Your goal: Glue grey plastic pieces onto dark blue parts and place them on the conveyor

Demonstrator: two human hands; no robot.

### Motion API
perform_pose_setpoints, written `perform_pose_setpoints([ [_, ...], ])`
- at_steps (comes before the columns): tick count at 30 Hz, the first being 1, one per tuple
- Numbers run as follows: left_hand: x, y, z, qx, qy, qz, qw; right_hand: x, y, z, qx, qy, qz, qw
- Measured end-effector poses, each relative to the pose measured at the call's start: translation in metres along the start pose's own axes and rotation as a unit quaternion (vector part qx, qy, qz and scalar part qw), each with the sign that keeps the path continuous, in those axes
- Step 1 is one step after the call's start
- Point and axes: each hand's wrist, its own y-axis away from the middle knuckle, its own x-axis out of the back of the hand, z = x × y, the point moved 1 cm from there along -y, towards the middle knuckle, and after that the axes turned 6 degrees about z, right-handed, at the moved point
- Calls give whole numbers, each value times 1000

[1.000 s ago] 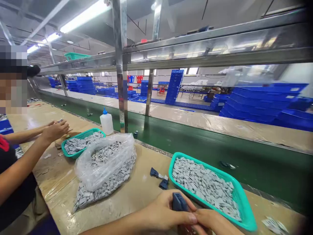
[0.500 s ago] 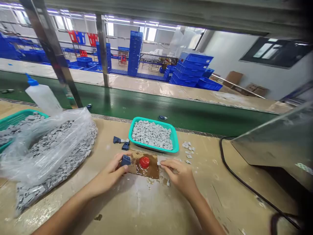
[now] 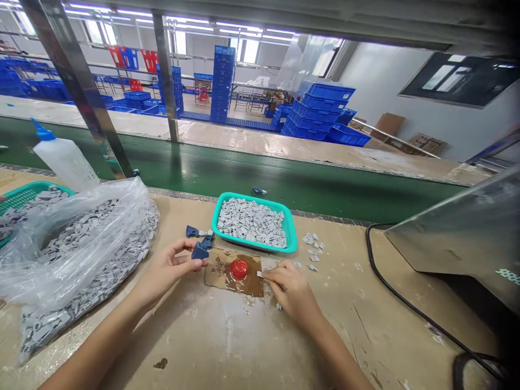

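Observation:
My left hand pinches a dark blue part between thumb and fingers, left of a wet brown card. On the card sits a round red piece. My right hand holds a small light grey piece at its fingertips by the card's right edge. Behind the card stands a teal basket full of light grey pieces. Other dark blue parts with grey ends lie left of the basket, one just behind the held part.
A clear plastic bag of grey pieces, a second teal basket and a white bottle are at the left. Loose grey pieces lie right of the card. A black cable curves at the right; a green belt runs behind.
My left hand has moved left and slightly up with the dark blue part, away from the card. My right hand has shifted slightly left with the grey piece. Dark parts on the belt have moved left.

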Motion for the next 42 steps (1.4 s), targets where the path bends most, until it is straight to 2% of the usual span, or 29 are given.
perform_pose_setpoints([
  [4,-15,-1,1,-70,-86,-9,994,3,-2,-6,11,15,9,1000],
  [7,-26,-2,-3,-102,-96,-15,990,13,-7,-18,0,17,44,999],
  [10,-34,0,-8,-90,-28,-40,995,24,-17,-38,-48,-29,88,995],
  [13,-39,4,-10,-86,42,-69,993,27,-28,-62,-94,-116,99,984],
  [17,-44,9,-10,-76,88,-52,992,21,-37,-83,-85,-164,102,977],
  [23,-44,10,-9,-55,104,-44,992,8,-38,-85,-97,-131,95,982],
  [29,-42,10,-14,-35,131,-27,990,-2,-36,-86,-121,-113,57,985],
  [32,-46,12,-15,-21,189,-12,982,-9,-35,-91,-95,-81,60,990],
  [36,-52,14,-13,15,294,-16,956,-19,-38,-96,-32,-59,115,991],
  [39,-53,13,-10,41,316,-7,948,-21,-39,-95,1,-33,145,989],
  [42,-53,12,-8,37,312,-11,949,-21,-36,-91,27,-7,152,988],
])
